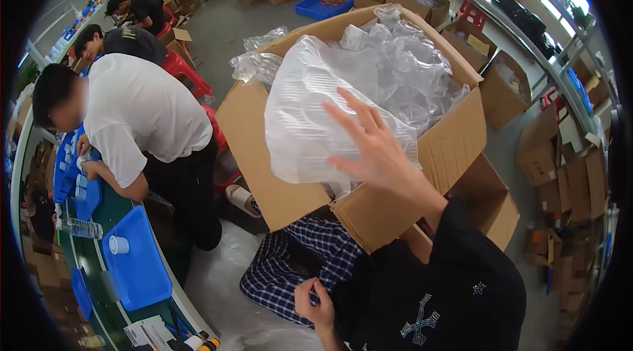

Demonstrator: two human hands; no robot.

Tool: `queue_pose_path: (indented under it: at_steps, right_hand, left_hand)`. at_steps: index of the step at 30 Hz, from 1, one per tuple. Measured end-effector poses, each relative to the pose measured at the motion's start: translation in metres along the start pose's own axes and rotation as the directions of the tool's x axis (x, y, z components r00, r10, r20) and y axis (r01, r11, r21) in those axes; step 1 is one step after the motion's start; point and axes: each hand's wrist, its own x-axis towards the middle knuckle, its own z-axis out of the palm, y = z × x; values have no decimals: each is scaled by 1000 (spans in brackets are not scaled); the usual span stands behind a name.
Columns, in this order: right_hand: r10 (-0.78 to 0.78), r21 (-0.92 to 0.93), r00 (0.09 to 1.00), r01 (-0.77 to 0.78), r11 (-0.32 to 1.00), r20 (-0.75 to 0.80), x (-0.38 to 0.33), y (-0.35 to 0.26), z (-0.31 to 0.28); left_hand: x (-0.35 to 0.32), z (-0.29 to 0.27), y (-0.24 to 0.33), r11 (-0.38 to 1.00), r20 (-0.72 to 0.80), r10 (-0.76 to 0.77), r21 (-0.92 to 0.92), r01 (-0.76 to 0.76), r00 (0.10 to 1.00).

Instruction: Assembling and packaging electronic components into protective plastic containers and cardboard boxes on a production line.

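My right hand [376, 150] is spread open with its fingers apart, over a ribbed, translucent white plastic piece [297, 110]. That piece looks like nested, thin moulded trays and leans over the near left part of a large open cardboard box [455, 146]. Whether my fingertips touch it, I cannot tell. Crumpled clear plastic packaging [409, 67] fills the rest of the box. Low in front of me, my left hand [315, 303] is closed, thumb against the curled fingers, beside dark checked cloth [270, 278]. No object shows in it.
To the left, a person in a white shirt [145, 107] works at a green-topped bench with a blue tray [135, 259], a white cup [119, 245] and a clear bottle [82, 228]. More cardboard boxes [508, 90] stand right and behind. A blue bin [323, 5] lies on the floor.
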Motion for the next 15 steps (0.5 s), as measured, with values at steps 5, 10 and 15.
queue_pose_path:
  at_steps: [5, 10, 15]
  right_hand:
    - [253, 219, 950, -290, 932, 185, -20, 32, 23]
    - [-191, 708, 962, -5, 706, 197, -81, -62, 55]
    - [-531, 714, 489, -569, 407, 692, -173, -116, 127]
  left_hand:
    - [19, -15, -5, 998, -31, 37, 43, -35, 999]
    - [28, -35, -21, 542, 68, -404, -785, 299, 912]
    - [-22, -73, -98, 467, 109, -696, -682, 563, 710]
